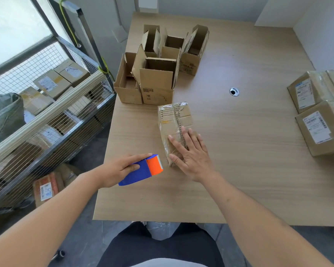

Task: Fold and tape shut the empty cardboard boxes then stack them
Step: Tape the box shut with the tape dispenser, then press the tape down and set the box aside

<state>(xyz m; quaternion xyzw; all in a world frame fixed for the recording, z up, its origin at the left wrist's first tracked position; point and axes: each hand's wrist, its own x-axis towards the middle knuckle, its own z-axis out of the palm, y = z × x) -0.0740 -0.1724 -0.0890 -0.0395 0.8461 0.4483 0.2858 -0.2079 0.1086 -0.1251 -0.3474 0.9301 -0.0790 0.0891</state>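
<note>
The left hand (121, 168) grips the dispenser (143, 169) on the near worktop (249, 151); just right, the right hand (189, 153) lies spread flat on the taped box (174, 120); if that press eases, the box could skid and the tape wrinkle.

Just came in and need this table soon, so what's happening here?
A person is taping up cardboard boxes. The left hand grips a blue and orange tape dispenser, while the right hand presses flat on a closed, taped box. Several open boxes wait at the table's far side, and sealed labelled boxes sit at its right edge.
</note>
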